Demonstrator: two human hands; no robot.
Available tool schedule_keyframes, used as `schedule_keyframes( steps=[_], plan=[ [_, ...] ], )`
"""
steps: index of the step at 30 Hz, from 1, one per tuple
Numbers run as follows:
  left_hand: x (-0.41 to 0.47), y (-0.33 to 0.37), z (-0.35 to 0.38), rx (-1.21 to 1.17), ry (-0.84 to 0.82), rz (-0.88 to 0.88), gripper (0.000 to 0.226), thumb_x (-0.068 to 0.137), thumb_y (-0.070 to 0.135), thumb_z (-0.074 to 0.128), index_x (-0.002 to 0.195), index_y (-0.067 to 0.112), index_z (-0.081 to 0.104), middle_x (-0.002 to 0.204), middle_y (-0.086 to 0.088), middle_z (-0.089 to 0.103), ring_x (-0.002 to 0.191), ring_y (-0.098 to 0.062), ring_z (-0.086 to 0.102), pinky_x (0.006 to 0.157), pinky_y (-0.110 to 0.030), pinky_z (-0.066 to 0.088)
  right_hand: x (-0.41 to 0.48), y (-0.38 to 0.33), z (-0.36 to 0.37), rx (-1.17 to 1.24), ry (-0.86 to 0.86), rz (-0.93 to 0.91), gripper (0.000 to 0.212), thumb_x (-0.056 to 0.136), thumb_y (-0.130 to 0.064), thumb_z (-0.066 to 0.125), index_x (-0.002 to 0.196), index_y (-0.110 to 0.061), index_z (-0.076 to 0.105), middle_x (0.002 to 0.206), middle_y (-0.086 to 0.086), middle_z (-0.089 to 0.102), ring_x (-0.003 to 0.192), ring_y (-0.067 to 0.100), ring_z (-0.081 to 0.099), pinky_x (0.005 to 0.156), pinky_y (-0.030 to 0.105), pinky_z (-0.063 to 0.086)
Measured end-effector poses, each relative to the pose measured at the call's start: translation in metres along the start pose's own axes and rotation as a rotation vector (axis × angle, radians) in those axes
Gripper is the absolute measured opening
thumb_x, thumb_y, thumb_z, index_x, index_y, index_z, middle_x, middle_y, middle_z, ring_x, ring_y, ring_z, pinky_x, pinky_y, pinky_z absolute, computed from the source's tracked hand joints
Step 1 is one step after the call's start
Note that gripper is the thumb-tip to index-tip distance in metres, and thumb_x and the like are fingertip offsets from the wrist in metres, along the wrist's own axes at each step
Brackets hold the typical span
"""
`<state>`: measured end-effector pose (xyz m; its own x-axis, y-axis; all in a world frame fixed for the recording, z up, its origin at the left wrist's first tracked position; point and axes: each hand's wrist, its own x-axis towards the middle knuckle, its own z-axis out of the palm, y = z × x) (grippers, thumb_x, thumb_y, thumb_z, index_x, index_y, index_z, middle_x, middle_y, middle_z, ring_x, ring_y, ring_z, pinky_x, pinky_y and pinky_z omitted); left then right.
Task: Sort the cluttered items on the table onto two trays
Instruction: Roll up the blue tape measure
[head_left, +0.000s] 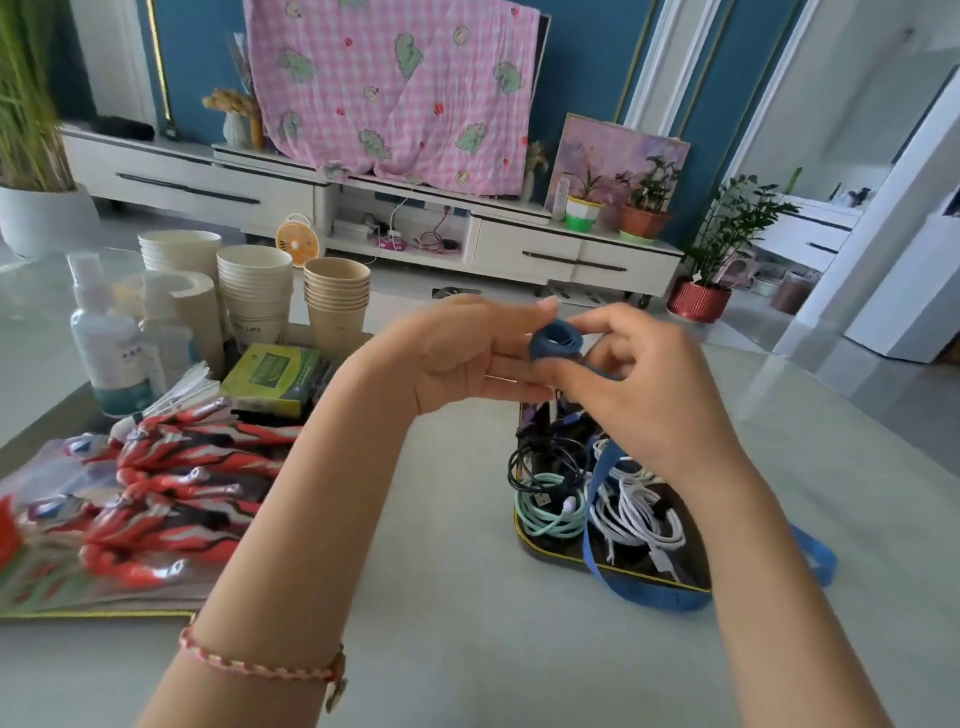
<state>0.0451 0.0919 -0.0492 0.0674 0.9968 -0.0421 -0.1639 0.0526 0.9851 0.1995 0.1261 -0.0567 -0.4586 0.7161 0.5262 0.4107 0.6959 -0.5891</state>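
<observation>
Both hands hold the blue strap (555, 340) above the cable tray (566, 553), the left hand (467, 353) pinching its rolled coil and the right hand (639, 384) clenched on the limp, light tail, which looks prone to unrolling unless gripped across the coil.

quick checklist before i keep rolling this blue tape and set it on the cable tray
1. Rolled blue measuring tape pinched by both the left hand and right hand: ok.
2. Loose tail free of snags: not ok, it loops down over the black tray with yellow rim.
3. Tail's far end: cannot tell, hidden behind the right forearm.
4. Room on that tray: not ok, the coiled white cables and mint green cable crowd it.
</observation>
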Motion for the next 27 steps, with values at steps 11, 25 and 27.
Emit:
schedule_keyframes(
  steps=[11, 25, 27],
  plan=[
    [0.016, -0.009, -0.001, -0.047, 0.06, -0.007, 0.012, 0.09, 0.011, 0.054, 0.088, 0.003, 0.063, 0.085, -0.014, 0.069, 0.065, -0.018, 0.067, 0.075, -0.032, 0.058, 0.013, 0.005, 0.014, -0.018, -0.052, 0.064, 0.026, 0.081, -0.023, 0.069, 0.105, -0.026, 0.06, 0.049, -0.004, 0.054, 0.044, 0.003, 0.049, 0.048, 0.014, 0.037],
    [0.001, 0.001, -0.015, 0.132, -0.014, -0.013, 0.048, 0.093, 0.043, 0.042, 0.111, 0.003, 0.062, 0.089, -0.01, 0.069, 0.082, -0.022, 0.068, 0.076, -0.037, 0.058, 0.01, -0.003, 0.017, -0.13, 0.117, 0.161, 0.034, 0.072, -0.052, 0.071, 0.076, -0.02, 0.059, 0.05, -0.007, 0.053, 0.047, 0.008, 0.051, 0.048, 0.027, 0.038],
    [0.003, -0.001, -0.006, 0.094, 0.008, 0.005, 0.042, 0.094, 0.041, 0.045, 0.106, 0.006, 0.063, 0.089, -0.011, 0.067, 0.078, -0.021, 0.067, 0.076, -0.039, 0.058, 0.009, -0.005, 0.019, -0.171, 0.197, 0.153, 0.04, 0.073, -0.054, 0.069, 0.073, -0.016, 0.054, 0.053, -0.006, 0.054, 0.051, 0.016, 0.053, 0.048, 0.029, 0.039]
  ],
)
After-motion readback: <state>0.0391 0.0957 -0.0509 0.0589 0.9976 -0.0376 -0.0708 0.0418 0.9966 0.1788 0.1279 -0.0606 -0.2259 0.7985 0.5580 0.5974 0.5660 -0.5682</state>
